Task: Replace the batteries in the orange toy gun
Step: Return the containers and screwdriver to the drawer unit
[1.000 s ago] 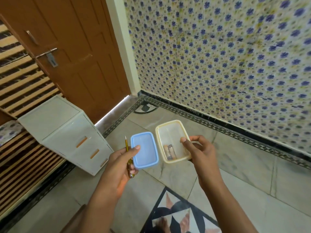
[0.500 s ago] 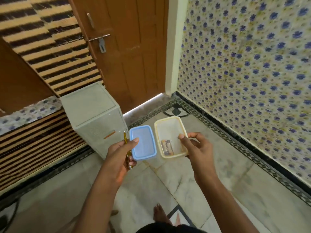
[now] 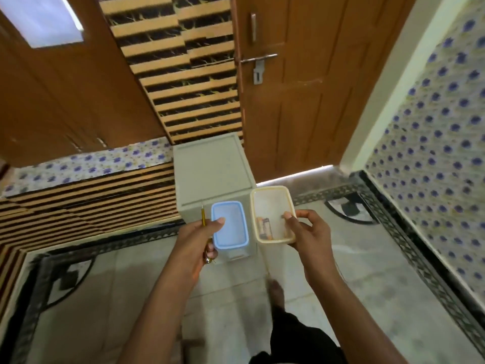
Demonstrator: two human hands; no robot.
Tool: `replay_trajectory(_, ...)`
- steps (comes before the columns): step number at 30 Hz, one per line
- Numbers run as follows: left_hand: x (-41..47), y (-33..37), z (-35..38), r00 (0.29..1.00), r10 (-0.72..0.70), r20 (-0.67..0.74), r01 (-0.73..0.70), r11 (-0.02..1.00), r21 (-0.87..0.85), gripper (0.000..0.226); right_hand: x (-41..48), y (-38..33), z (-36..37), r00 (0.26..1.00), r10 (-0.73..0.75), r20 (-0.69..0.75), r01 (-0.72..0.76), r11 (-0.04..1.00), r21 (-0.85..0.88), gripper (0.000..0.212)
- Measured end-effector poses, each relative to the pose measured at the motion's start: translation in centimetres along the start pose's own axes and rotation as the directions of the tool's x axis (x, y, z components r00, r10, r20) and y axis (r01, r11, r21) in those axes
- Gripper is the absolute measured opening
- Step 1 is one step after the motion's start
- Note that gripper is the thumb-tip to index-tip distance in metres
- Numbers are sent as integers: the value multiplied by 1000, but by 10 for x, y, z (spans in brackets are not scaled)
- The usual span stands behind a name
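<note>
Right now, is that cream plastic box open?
Open: the blue plastic lid sits in the left hand; batteries show inside the box.

Home room: wooden door (image 3: 294,82), floral wall tiles (image 3: 430,143).

The lid (image 3: 231,227) is translucent pale blue with a deeper blue rim. The container (image 3: 270,189) is cream, and the batteries (image 3: 264,227) in it show orange and dark bands. The slender tool (image 3: 203,220) is yellow. The drawer unit (image 3: 210,166) is pale grey, the door (image 3: 301,114) brown wood. The wall tiles (image 3: 433,158) carry blue flowers on white; the striped tiles (image 3: 189,82) alternate tan and black. The floor (image 3: 367,271) is pale marble with a black patterned border.
</note>
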State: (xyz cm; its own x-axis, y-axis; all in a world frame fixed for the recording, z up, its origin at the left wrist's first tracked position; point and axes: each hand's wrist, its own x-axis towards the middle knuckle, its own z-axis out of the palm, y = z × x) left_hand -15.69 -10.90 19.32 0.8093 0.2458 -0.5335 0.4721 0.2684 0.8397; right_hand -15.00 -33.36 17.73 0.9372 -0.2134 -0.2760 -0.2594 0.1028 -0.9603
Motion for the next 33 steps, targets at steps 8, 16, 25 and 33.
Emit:
replay_trajectory(8, 130, 32, 10, 981, -14, -195, 23, 999, 46, 23, 158, 5, 67, 983, 27, 179, 4, 985, -170, 13)
replay_trajectory(16, 265, 44, 19, 936, -3, -353, 40, 995, 96, 22, 282, 30, 137, 983, 64, 170, 14, 905, -425, 17)
replay_trajectory(25, 385, 40, -8, 949, -81, -306, 185, 926, 328, 33, 355, 52, 222, 992, 121, 19, -90, 826, -557, 19)
replay_trajectory(33, 443, 38, -28, 953, -54, -299, 213, 822, 529, 29, 378, 66, 260, 982, 176, -66, -176, 735, -654, 32)
